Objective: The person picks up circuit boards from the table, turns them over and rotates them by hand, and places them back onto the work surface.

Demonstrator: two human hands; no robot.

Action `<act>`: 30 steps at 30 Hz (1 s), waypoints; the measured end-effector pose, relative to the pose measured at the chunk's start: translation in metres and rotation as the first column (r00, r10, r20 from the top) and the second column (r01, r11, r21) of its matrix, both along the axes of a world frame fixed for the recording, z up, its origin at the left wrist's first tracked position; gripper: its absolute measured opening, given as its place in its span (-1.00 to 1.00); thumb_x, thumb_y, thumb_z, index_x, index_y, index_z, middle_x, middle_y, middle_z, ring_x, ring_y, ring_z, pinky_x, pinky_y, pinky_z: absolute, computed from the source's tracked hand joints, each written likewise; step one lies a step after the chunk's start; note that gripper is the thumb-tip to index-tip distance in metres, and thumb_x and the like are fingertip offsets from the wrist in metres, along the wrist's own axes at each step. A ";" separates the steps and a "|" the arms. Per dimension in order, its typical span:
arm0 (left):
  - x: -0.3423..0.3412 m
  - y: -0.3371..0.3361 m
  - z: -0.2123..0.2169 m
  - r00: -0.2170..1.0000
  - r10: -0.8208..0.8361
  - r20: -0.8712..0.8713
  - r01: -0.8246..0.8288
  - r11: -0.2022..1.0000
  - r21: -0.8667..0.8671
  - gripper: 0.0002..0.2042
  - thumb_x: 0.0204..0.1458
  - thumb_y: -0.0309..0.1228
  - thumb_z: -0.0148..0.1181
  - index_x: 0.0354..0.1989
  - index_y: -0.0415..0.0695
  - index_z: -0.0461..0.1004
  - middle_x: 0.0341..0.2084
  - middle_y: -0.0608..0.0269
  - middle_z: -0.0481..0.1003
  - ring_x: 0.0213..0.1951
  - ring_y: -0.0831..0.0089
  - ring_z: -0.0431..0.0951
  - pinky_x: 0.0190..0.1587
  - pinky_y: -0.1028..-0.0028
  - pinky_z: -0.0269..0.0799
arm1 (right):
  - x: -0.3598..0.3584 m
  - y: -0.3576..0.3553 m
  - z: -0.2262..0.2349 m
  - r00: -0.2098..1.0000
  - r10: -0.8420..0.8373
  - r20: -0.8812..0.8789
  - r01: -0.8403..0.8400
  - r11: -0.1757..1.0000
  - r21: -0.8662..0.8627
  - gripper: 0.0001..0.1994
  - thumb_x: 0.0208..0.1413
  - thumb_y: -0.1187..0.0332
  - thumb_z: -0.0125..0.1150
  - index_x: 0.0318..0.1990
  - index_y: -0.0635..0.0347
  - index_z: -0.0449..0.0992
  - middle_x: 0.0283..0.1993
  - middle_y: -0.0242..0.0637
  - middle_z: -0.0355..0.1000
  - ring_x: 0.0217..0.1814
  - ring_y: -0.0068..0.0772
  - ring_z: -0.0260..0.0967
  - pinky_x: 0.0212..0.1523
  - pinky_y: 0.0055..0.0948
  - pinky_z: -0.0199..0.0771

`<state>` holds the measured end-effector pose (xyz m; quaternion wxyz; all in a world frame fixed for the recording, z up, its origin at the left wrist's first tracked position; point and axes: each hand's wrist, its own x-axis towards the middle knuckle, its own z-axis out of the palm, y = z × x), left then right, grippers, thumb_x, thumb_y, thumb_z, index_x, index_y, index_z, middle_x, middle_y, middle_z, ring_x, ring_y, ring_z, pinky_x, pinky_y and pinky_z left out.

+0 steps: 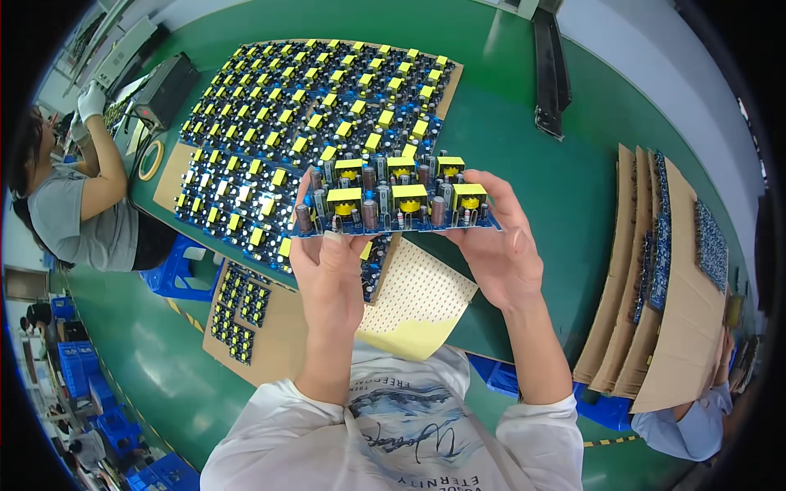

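Observation:
A blue circuit board panel [410, 201] is held up level in front of me, its upper side set with yellow-topped transformers, dark capacitors and other small parts. My left hand [332, 270] grips its left end, with the thumb at the front edge. Around its right end my right hand [503, 245] is closed, with fingers reaching behind and underneath. Below the board, a pale sheet with rows of small marks and a yellow backing [422, 299] lies at the table's near edge. Behind it, many similar boards [303, 106] cover cardboard on the green table.
Cardboard sheets [688, 270] with more boards are stacked at the right. A smaller cardboard piece [233, 352] holds a few boards at lower left. A dark metal rail [551, 74] lies at the back. Tape [151, 160] and a gloved co-worker [90, 188] are at left; another person [688, 425] is at right.

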<state>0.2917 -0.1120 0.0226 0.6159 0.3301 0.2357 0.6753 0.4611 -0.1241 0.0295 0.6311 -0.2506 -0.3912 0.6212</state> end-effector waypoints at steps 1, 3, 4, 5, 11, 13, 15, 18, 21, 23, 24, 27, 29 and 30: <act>0.000 0.000 0.000 1.000 0.003 -0.004 -0.003 1.000 -0.005 -0.34 -0.03 -0.34 0.16 0.20 -0.22 -0.05 -0.08 0.12 0.34 -0.14 0.40 0.44 -0.10 0.39 0.41 | 0.000 0.000 0.000 1.000 0.004 -0.014 -0.004 1.000 0.001 -0.30 -0.12 -0.06 0.16 0.09 0.21 0.15 0.10 -0.19 0.15 0.08 -0.31 0.17 0.09 -0.18 0.14; 0.001 0.000 0.000 1.000 0.000 0.004 0.000 1.000 -0.001 -0.34 -0.03 -0.34 0.16 0.20 -0.23 -0.05 -0.08 0.12 0.34 -0.14 0.40 0.44 -0.10 0.39 0.41 | 0.000 0.000 -0.001 1.000 0.007 -0.029 -0.007 1.000 0.001 -0.32 -0.10 -0.06 0.14 0.09 0.21 0.16 0.10 -0.19 0.15 0.08 -0.31 0.17 0.09 -0.18 0.14; 0.001 0.001 0.000 1.000 -0.001 0.010 0.001 1.000 -0.006 -0.34 -0.03 -0.35 0.16 0.20 -0.23 -0.05 -0.08 0.11 0.34 -0.14 0.39 0.44 -0.10 0.39 0.41 | 0.000 0.000 0.000 1.000 -0.001 -0.025 0.001 1.000 -0.007 -0.36 -0.07 -0.04 0.11 0.08 0.21 0.17 0.09 -0.19 0.16 0.07 -0.32 0.17 0.09 -0.19 0.15; 0.001 0.001 0.000 1.000 -0.002 0.013 0.003 1.000 -0.022 -0.34 -0.03 -0.35 0.16 0.20 -0.23 -0.05 -0.09 0.11 0.34 -0.14 0.39 0.44 -0.10 0.38 0.41 | 0.001 -0.001 0.000 1.000 -0.008 -0.022 0.008 1.000 -0.014 -0.40 -0.04 -0.02 0.08 0.07 0.20 0.18 0.08 -0.19 0.17 0.07 -0.33 0.17 0.08 -0.19 0.15; 0.001 0.003 0.001 1.000 0.001 -0.027 -0.002 1.000 -0.025 -0.32 -0.04 -0.38 0.16 0.21 -0.22 -0.08 -0.04 0.09 0.29 -0.08 0.35 0.41 -0.08 0.35 0.40 | 0.003 -0.001 0.000 0.999 -0.009 -0.048 0.003 0.992 -0.124 -0.54 0.04 0.10 0.01 0.03 0.20 0.22 0.02 -0.20 0.21 0.08 -0.37 0.16 0.07 -0.23 0.15; 0.002 0.003 0.002 0.999 0.019 -0.026 -0.020 0.999 -0.039 -0.30 -0.06 -0.40 0.16 0.22 -0.20 -0.11 -0.01 0.07 0.26 -0.05 0.32 0.38 -0.07 0.34 0.40 | 0.004 0.000 -0.001 0.999 0.012 -0.031 -0.017 0.986 -0.165 -0.59 0.05 0.17 -0.01 0.00 0.23 0.24 -0.03 -0.20 0.24 0.04 -0.38 0.20 0.05 -0.26 0.21; 0.004 0.003 0.003 1.000 0.018 -0.001 -0.018 1.000 -0.010 -0.28 -0.08 -0.41 0.16 0.22 -0.18 -0.13 -0.01 0.07 0.25 -0.04 0.31 0.37 -0.06 0.33 0.39 | 0.004 0.000 0.000 0.999 0.025 -0.022 -0.029 0.982 -0.185 -0.61 0.06 0.21 -0.01 -0.01 0.24 0.25 -0.05 -0.19 0.25 0.03 -0.39 0.23 0.04 -0.27 0.25; 0.005 0.004 0.006 0.999 0.018 0.032 -0.019 0.999 0.029 -0.23 -0.13 -0.43 0.17 0.24 -0.14 -0.17 0.01 0.06 0.23 -0.02 0.29 0.35 -0.05 0.31 0.39 | 0.003 -0.002 0.002 0.998 0.029 -0.053 -0.041 0.974 -0.223 -0.64 0.04 0.29 -0.02 -0.05 0.32 0.27 -0.09 -0.16 0.28 -0.06 -0.38 0.31 -0.02 -0.35 0.38; 0.004 0.005 0.007 0.997 -0.003 0.073 0.005 0.999 -0.034 -0.20 -0.22 -0.44 0.16 0.23 -0.10 -0.17 0.00 0.07 0.23 -0.02 0.27 0.35 -0.03 0.28 0.38 | 0.001 -0.001 0.004 0.999 0.007 -0.035 -0.015 0.970 -0.241 -0.65 0.02 0.33 -0.03 -0.07 0.37 0.28 -0.12 -0.14 0.30 -0.11 -0.39 0.36 -0.07 -0.40 0.45; 0.004 0.005 0.006 0.998 0.009 0.068 -0.007 0.999 -0.034 -0.21 -0.23 -0.44 0.15 0.22 -0.10 -0.14 -0.01 0.07 0.23 -0.01 0.27 0.35 -0.03 0.27 0.37 | 0.000 0.000 0.005 1.000 -0.005 -0.025 -0.001 0.969 -0.247 -0.66 0.02 0.35 -0.03 -0.08 0.40 0.29 -0.13 -0.13 0.31 -0.13 -0.39 0.38 -0.10 -0.43 0.48; 0.004 0.005 0.006 0.998 0.017 0.066 -0.014 0.999 -0.042 -0.23 -0.24 -0.44 0.15 0.21 -0.10 -0.12 -0.02 0.07 0.23 -0.01 0.27 0.34 -0.02 0.27 0.37 | 0.001 0.000 0.005 0.999 -0.007 -0.036 -0.003 0.967 -0.255 -0.65 0.01 0.35 -0.02 -0.07 0.40 0.29 -0.13 -0.13 0.32 -0.13 -0.39 0.38 -0.11 -0.44 0.49; 0.006 0.004 0.002 0.997 0.034 0.070 -0.030 0.998 -0.057 -0.26 -0.25 -0.44 0.15 0.18 -0.10 -0.08 -0.03 0.08 0.23 -0.01 0.27 0.34 -0.01 0.26 0.36 | 0.001 0.001 0.005 0.998 -0.009 -0.059 -0.007 0.962 -0.272 -0.64 0.01 0.35 -0.02 -0.07 0.42 0.30 -0.13 -0.11 0.33 -0.13 -0.38 0.38 -0.12 -0.45 0.50; 0.007 0.004 0.000 0.996 0.053 0.075 -0.046 0.995 -0.087 -0.30 -0.24 -0.44 0.15 0.15 -0.10 -0.05 -0.05 0.09 0.24 -0.01 0.28 0.34 -0.01 0.26 0.36 | 0.000 0.001 0.005 0.998 -0.036 -0.060 0.018 0.959 -0.283 -0.63 0.00 0.35 -0.01 -0.06 0.42 0.30 -0.13 -0.11 0.33 -0.14 -0.38 0.39 -0.13 -0.46 0.51; 0.007 0.005 0.000 0.996 0.052 0.077 -0.047 0.996 -0.070 -0.30 -0.24 -0.44 0.15 0.15 -0.10 -0.05 -0.05 0.09 0.24 -0.01 0.28 0.34 -0.01 0.26 0.36 | 0.000 0.001 0.005 0.997 -0.050 -0.060 0.030 0.957 -0.289 -0.63 0.00 0.35 -0.01 -0.06 0.43 0.30 -0.14 -0.10 0.34 -0.15 -0.38 0.39 -0.14 -0.46 0.51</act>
